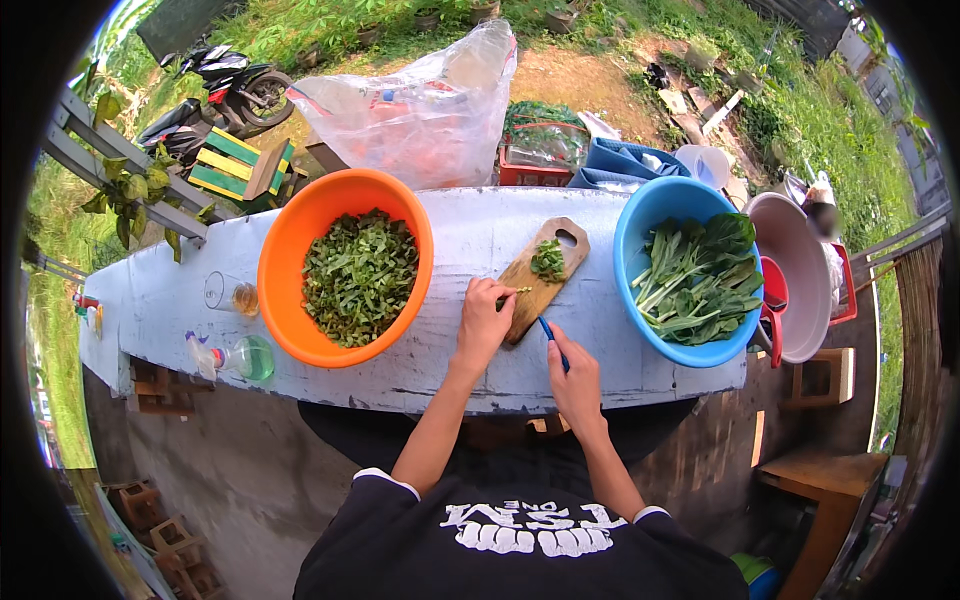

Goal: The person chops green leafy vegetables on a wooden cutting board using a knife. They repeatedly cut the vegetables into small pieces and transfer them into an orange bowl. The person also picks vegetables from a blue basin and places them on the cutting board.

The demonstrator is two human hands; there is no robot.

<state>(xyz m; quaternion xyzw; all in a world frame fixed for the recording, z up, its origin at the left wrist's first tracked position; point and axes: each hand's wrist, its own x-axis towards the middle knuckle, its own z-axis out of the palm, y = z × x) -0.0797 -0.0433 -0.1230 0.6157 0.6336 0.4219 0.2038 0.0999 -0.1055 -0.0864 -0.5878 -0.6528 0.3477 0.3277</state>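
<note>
My left hand (486, 313) pinches some green stems (517, 291) over the near left side of a wooden cutting board (541, 296). A small heap of chopped leaves (549, 261) lies toward the board's far end, just below its handle hole. In my right hand (576, 375) is a knife with a blue handle (553, 341), beside the board's near right edge; its blade is hard to make out. To the left stands an orange basin (274, 289) holding chopped greens (360, 277). On the right a blue basin (626, 300) contains whole leafy greens (697, 277).
The pale table (450, 382) also bears a glass (229, 292) with amber liquid and a spray bottle (251, 358) lying on its side. Behind it are a clear plastic bag (420, 112) and a blue cloth (626, 161). A greyish basin (802, 277) and a red dipper (774, 285) sit right.
</note>
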